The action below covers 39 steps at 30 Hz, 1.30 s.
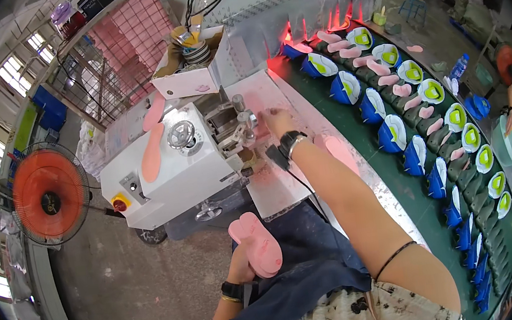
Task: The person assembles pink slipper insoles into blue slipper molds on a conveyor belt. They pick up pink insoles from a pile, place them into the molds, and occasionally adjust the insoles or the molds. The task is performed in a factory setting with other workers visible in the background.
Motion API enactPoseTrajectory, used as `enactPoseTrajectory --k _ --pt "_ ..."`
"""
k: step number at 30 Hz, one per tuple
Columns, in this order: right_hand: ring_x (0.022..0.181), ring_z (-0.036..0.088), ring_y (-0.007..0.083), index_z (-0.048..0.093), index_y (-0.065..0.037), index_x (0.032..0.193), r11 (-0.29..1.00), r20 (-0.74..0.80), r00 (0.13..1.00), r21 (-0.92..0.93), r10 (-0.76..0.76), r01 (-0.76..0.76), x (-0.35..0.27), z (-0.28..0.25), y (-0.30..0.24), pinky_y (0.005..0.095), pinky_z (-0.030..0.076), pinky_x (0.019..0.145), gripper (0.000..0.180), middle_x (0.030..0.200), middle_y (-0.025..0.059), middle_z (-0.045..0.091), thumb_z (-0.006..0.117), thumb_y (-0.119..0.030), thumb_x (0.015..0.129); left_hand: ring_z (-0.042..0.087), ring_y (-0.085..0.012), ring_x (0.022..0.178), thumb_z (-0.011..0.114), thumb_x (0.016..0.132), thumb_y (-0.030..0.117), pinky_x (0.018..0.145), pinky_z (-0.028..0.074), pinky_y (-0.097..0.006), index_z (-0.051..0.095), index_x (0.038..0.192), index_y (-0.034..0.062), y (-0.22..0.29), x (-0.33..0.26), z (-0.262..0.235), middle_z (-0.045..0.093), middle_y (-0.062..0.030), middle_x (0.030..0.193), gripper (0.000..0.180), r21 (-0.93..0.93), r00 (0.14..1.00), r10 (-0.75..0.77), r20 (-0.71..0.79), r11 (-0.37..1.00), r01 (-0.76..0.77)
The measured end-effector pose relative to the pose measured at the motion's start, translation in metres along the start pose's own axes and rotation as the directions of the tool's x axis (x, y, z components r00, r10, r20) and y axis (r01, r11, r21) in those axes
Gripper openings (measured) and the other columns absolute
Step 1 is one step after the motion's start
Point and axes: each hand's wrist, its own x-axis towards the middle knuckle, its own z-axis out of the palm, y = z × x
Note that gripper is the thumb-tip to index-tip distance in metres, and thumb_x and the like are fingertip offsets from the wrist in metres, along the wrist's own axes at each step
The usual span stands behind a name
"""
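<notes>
**Left hand [239, 265] held flat, foot-shaped pink insoles [263, 248] while the right hand [278, 122] was at the machine**

In the head view, the work in hand looked like passing soft sheet pieces through the boxy white metal machine [174, 199], one at a time. The right hand was at its shiny steel rollers [246, 120], fingers bent close together; the fingertips were small and partly hidden there, so I could not tell whether they pinched a piece. The left hand was closed around the lower left side of the insoles, at least two of them overlapping, above the dark blue cloth apron [306, 234].

The next move seemed to call for freeing the right hand from the rollers and separating one insole from the overlapping pair, with fingers kept clear of the nip.

The held insoles lay below the machine's near edge, faces turned up toward the camera. Their long axis slanted from upper left to lower right: one rounded end pointed to the machine, the other to the person's lap. Which end was the toe was hard to judge.
</notes>
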Motion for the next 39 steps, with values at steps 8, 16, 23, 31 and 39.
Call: enactPoseTrajectory --k 8,16,23,31,39 --pt "0.045 0.06 0.0184 0.052 0.0 0.096 0.821 -0.184 0.979 0.571 0.088 0.033 -0.014 -0.165 0.009 0.0289 0.045 0.036 0.02 0.064 0.008 0.058 0.055 -0.02 0.092 0.058 -0.0168 0.101 0.047 0.098 0.024 0.087 0.049 -0.034 0.053 0.117 0.0068 -0.033 0.035 -0.086 0.059 -0.003 0.108 0.026 0.202 0.994 0.098 0.051 0.974 -0.106" --pt "0.047 0.058 0.015 0.05 -0.012 0.117 0.962 -0.791 0.559 0.131 0.248 -0.241 -0.121 -0.514 0.197 0.028 0.042 0.036 0.038 0.068 0.0098 0.06 0.064 -0.017 0.081 0.058 -0.0279 0.1 0.051 0.087 0.03 0.086 0.051 -0.043 0.045 0.122 0.0053 -0.004 0.042 -0.025 0.056 -0.0105 0.109 0.043 0.131 0.968 -0.25 -0.007 0.96 0.248" --pt "0.092 0.065 0.032 0.066 -0.005 0.099 0.731 -0.838 0.509 -0.22 0.197 -0.646 -0.185 -0.652 0.306 0.0379 0.049 0.081 0.03 0.097 0.0176 0.067 0.063 -0.016 0.072 0.056 -0.0287 0.106 0.048 0.088 0.028 0.092 0.047 -0.044 0.042 0.127 0.0041 -0.008 0.048 0.0 0.055 -0.0116 0.115 0.047 0.181 0.985 -0.159 0.058 0.973 0.147" --pt "0.085 0.058 0.0249 0.06 -0.003 0.097 0.974 -0.669 0.709 -0.137 -0.224 0.178 -0.082 -0.442 0.172 0.0346 0.046 0.076 0.017 0.091 0.0154 0.059 0.059 -0.006 0.08 0.056 -0.0282 0.107 0.05 0.093 0.029 0.093 0.047 -0.044 0.042 0.128 0.0009 -0.018 0.035 0.005 0.055 -0.0131 0.117 0.045 0.228 0.993 -0.116 0.038 0.968 0.104" --pt "0.067 0.059 0.0302 0.059 -0.001 0.091 0.987 0.554 0.818 0.128 -0.154 0.099 -0.258 -0.194 -0.012 0.0413 0.044 0.061 0.034 0.071 0.0199 0.06 0.052 -0.034 0.093 0.062 -0.024 0.09 0.053 0.095 0.022 0.079 0.053 -0.038 0.052 0.117 -0.0024 -0.021 0.045 0.035 0.061 -0.0109 0.102 0.033 0.256 0.999 -0.025 0.048 0.967 0.012"
